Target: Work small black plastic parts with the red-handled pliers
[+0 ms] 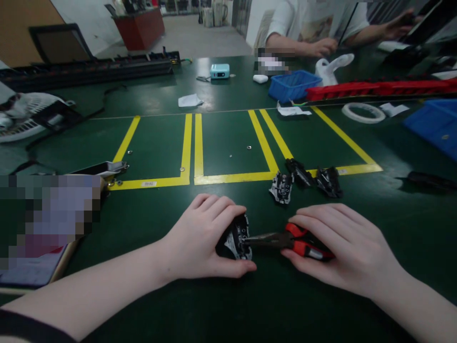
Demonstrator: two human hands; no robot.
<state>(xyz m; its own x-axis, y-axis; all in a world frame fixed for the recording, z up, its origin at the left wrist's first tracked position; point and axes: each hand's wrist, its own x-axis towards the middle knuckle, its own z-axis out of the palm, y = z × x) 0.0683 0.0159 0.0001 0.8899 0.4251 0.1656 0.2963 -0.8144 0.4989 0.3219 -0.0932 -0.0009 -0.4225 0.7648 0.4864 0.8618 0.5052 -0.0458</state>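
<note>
My left hand (210,238) is closed round a small black and silver moulded part (238,240), which sits low over the green table. Its fingers hide the part's left side. In my right hand (342,247) is a pair of needle-nose pliers (298,240) with red and black handles. The jaws point left and their tips touch the inner face of the part. Whether the tips pinch anything is too small to see. Just beyond my hands lie a similar silver-black part (282,187) and two darker pieces, one (299,172) behind it and another (328,182) to its right.
Yellow tape (235,178) marks out bays on the table, with small metal rings (249,147) lying about. A tablet-like screen (46,228) is at the left. Blue bins (294,85), a tape roll (363,113) and a long red strip (385,88) lie farther right. Another person (317,28) sits opposite.
</note>
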